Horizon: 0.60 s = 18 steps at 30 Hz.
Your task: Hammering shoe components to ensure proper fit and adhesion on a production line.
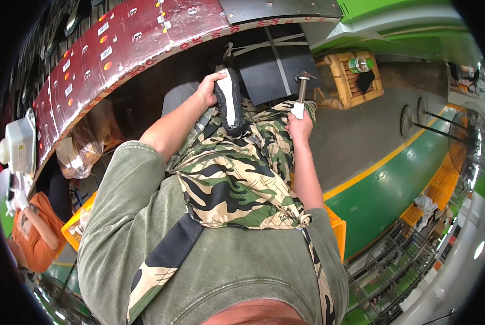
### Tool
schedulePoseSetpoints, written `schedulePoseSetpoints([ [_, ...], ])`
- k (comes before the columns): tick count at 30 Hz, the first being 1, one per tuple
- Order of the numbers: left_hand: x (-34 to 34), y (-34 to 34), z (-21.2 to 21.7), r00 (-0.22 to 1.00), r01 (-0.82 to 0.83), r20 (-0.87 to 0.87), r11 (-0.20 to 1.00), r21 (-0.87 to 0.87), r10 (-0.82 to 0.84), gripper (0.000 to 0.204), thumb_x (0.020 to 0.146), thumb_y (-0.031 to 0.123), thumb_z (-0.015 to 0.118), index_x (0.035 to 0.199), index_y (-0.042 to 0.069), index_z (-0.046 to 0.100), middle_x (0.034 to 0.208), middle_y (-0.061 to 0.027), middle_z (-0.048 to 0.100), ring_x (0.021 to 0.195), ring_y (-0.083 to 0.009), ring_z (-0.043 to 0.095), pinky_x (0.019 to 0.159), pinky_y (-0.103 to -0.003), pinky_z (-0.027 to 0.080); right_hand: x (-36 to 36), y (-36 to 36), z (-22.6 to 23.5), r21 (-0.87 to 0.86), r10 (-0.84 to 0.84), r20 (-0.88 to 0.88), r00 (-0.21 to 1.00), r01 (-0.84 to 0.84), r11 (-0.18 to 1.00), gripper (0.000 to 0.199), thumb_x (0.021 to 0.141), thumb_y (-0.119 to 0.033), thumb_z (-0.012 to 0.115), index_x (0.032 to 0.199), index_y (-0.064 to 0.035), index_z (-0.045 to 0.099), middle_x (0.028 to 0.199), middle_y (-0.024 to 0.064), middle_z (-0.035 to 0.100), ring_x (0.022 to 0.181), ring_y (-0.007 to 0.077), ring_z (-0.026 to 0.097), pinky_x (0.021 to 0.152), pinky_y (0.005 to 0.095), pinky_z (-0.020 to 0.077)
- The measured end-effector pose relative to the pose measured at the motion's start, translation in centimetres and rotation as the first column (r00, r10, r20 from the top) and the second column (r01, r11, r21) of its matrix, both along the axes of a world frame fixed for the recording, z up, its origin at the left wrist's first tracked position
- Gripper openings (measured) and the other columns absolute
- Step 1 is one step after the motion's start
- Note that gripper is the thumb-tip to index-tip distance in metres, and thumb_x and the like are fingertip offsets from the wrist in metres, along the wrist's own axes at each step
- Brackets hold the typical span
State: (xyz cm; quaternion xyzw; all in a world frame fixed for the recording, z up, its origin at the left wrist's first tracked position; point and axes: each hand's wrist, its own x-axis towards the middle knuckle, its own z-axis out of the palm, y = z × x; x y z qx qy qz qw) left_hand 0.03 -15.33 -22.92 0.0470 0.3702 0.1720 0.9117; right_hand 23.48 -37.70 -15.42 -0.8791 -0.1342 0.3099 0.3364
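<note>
Looked down over a camouflage apron draped across the lap. Found a black shoe there, white sole side up, lying lengthwise, with the near end apparently resting on the cloth. Saw the left grip closed on the far part of the shoe, pinching it from the side with thumb across the top. Judged this hold as steadying, with most of the white strip left uncovered. Took the lap for a soft rest, probably chosen to keep the shoe close and facing upward. Saw the right grip wrapped round the white handle of a hammer, with metal head pointing away from the body and well apart from the shoe. Read that low hold as likely meant to leave shaft and head free. Could not make out the exact shape of the head. Noted a strapped black board beyond the lap, near the worktop; could not tell its support. Logged a bamboo stool off to the right, bearing a bottle and a flat black item, presumably parked there to be handy without crowding the lap.
</note>
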Motion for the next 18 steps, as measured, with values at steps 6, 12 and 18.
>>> schedulePoseSetpoints([
  [6,3.7,-1.9,-1.7,0.974,0.106,0.211,0.989,-0.099,-0.083,0.039,0.078,0.028,0.068,0.107,0.002,0.068,0.097,-0.0194,0.072,0.088,-0.0417,0.069,0.094,-0.061,0.052,-0.2,0.0,-0.6,0.013,-0.021,-0.016,1.0,0.021,1.0,0.018,0.085,-0.012,0.071,0.096,0.0,0.062,0.073,0.0077,0.067,0.051,0.0154,0.063,0.047,0.0315,0.0517],
  [12,3.8,-2.0,-3.9,0.952,0.027,0.306,0.983,-0.182,0.03,0.039,0.072,0.028,0.069,0.104,0.005,0.07,0.094,-0.0189,0.072,0.095,-0.0493,0.066,0.097,-0.064,0.049,-0.4,0.1,-1.2,0.062,-0.041,-0.002,0.999,0.041,0.997,0.019,0.086,-0.01,0.069,0.102,-0.0037,0.061,0.065,0.0028,0.06,0.044,0.0123,0.056,0.039,0.0276,0.0425],
  [18,3.8,-0.4,-4.9,0.94,-0.113,0.295,0.971,-0.21,0.173,0.038,0.069,0.024,0.071,0.101,0.004,0.069,0.089,-0.0185,0.072,0.091,-0.0475,0.068,0.088,-0.061,0.055,-0.2,0.3,-0.9,0.064,-0.064,-0.075,0.995,0.069,0.996,0.019,0.086,-0.009,0.07,0.1,-0.0033,0.06,0.064,0.0033,0.059,0.043,0.0125,0.055,0.038,0.0279,0.0414],
])
